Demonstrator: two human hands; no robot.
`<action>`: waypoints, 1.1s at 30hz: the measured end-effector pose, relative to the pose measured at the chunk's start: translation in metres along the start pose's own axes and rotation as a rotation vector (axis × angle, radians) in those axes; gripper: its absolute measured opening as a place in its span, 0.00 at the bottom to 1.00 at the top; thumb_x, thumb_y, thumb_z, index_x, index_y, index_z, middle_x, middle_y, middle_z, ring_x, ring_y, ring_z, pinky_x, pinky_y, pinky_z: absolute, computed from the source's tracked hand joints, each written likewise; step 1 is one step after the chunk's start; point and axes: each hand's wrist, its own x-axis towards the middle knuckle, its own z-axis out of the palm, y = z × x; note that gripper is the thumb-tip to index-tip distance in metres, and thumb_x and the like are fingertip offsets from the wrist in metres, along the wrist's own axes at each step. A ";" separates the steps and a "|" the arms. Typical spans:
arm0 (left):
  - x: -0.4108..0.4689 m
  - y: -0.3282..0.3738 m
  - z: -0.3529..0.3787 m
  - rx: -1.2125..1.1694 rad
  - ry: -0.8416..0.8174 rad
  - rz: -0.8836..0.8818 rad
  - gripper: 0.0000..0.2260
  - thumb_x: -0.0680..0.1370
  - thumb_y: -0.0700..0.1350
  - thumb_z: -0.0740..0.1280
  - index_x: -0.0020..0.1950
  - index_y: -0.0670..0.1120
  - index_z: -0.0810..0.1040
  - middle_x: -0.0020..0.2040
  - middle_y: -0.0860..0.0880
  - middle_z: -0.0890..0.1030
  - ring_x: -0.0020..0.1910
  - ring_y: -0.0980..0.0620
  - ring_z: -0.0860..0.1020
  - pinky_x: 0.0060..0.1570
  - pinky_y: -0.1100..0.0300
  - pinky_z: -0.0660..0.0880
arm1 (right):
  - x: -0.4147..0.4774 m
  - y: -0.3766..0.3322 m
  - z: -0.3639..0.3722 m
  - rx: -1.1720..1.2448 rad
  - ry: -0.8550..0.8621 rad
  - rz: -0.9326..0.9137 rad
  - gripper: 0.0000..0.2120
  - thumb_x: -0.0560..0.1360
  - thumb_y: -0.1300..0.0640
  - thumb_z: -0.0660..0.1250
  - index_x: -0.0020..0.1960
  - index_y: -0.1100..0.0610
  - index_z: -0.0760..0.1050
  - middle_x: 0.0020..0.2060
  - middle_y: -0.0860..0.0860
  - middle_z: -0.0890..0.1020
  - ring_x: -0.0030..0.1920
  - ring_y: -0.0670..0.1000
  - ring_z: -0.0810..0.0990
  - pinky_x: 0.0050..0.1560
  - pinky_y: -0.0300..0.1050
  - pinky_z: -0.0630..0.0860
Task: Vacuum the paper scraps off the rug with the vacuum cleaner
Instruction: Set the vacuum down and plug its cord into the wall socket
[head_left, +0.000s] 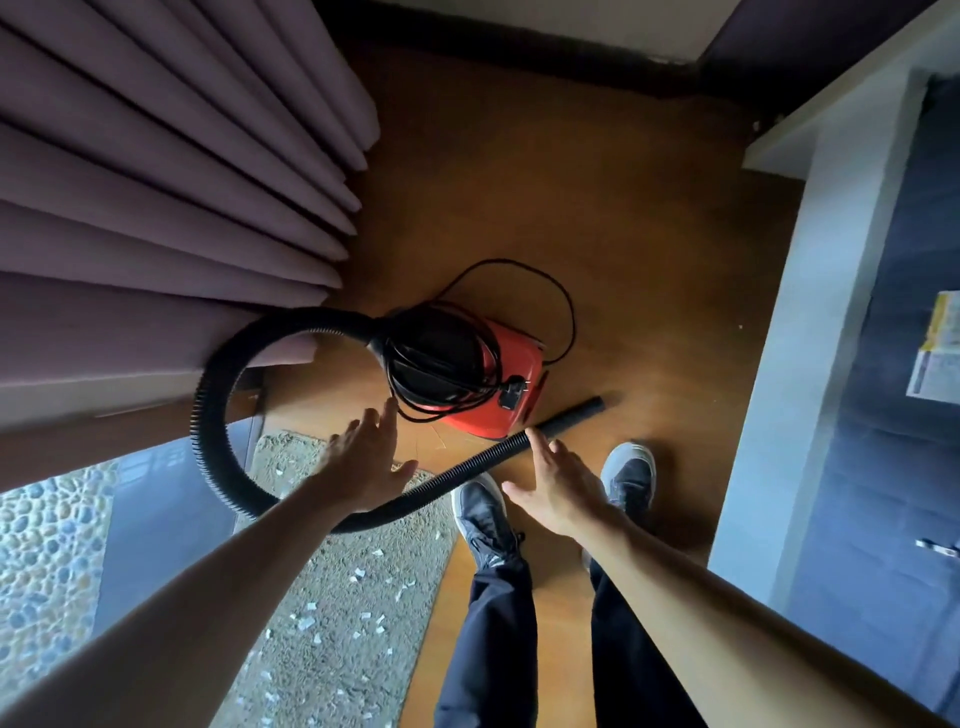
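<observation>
Reaching forward and down with both hands, palms down. On the left hand (363, 467), straight spread fingers and nothing held, hovering above the black ribbed hose (208, 415). On the right hand (558, 488), straight relaxed fingers as well, nothing gripped; fingertips right at the hose near its free end, contact not possible to tell. Just beyond the hands, a red vacuum cleaner (519, 364) standing on the wooden floor (649, 234), with black cord (405, 384) wound over its top and the plug (511, 395) lying there. From the cleaner, the hose in a wide loop over the far edge of the rug (332, 649). Across the rug, up to its right edge, many small white paper scraps (358, 576). Beside that edge, two dark shoes (483, 512). At far left, mauve curtain (156, 182) folds.
</observation>
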 end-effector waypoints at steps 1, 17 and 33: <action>0.006 -0.002 0.002 -0.005 0.016 0.005 0.41 0.80 0.58 0.64 0.80 0.41 0.43 0.65 0.40 0.71 0.61 0.44 0.75 0.54 0.51 0.74 | 0.006 -0.001 0.005 0.034 -0.012 0.010 0.39 0.76 0.39 0.64 0.78 0.53 0.50 0.69 0.59 0.69 0.67 0.60 0.71 0.62 0.52 0.73; 0.094 -0.006 0.000 0.057 0.183 -0.012 0.37 0.76 0.47 0.68 0.80 0.48 0.51 0.72 0.34 0.62 0.67 0.33 0.68 0.57 0.40 0.74 | 0.090 -0.040 0.013 1.570 0.026 0.550 0.22 0.79 0.55 0.65 0.72 0.53 0.67 0.47 0.54 0.76 0.40 0.48 0.75 0.39 0.41 0.80; 0.099 -0.027 -0.015 0.243 0.367 0.070 0.27 0.74 0.43 0.67 0.73 0.45 0.67 0.56 0.38 0.79 0.54 0.36 0.78 0.50 0.47 0.76 | 0.113 -0.071 -0.057 2.039 0.268 0.464 0.06 0.80 0.58 0.65 0.47 0.60 0.76 0.42 0.55 0.80 0.41 0.51 0.82 0.50 0.51 0.82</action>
